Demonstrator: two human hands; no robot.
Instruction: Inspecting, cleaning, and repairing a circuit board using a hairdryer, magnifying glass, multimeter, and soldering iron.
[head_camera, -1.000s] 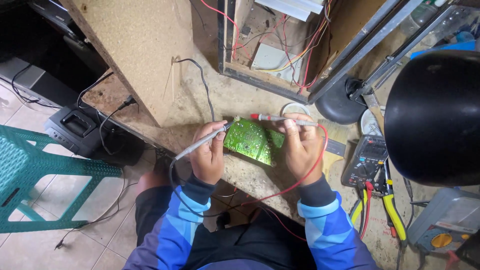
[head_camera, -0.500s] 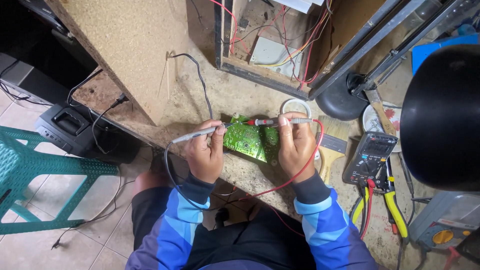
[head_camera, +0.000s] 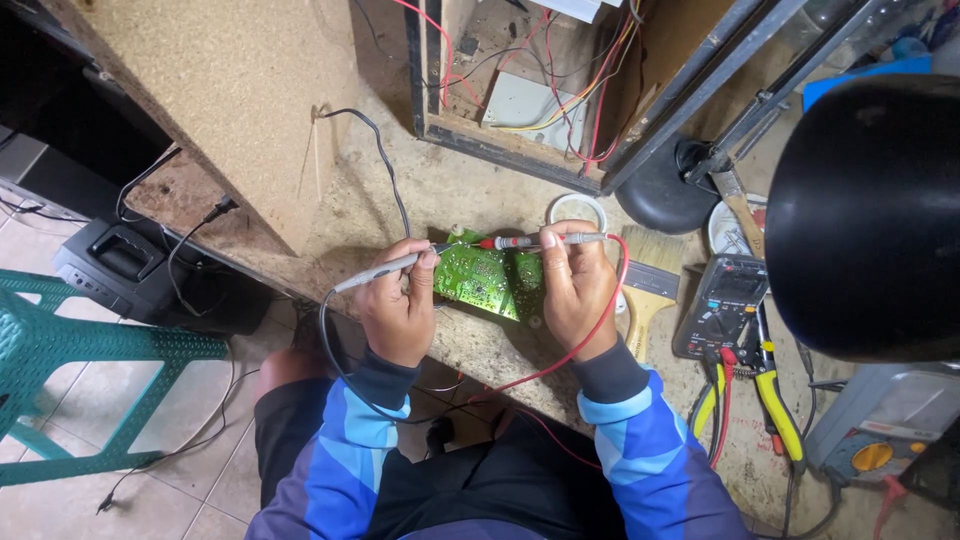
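Both hands' grip is closed, left hand (head_camera: 398, 312) and right hand (head_camera: 575, 285) each angling a probe onto the green circuit board (head_camera: 485, 280), steadied on the bench (head_camera: 480, 195) for contact.

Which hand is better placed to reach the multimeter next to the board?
Right. The right hand, holding the red probe, sits on the same side as the multimeter, past the paintbrush. The left hand, holding the grey probe, would likely have to cross the green circuit board.

Rough chipboard bench (head_camera: 240, 90), glossy green circuit board (head_camera: 485, 280), matt black lamp shade (head_camera: 870, 210).
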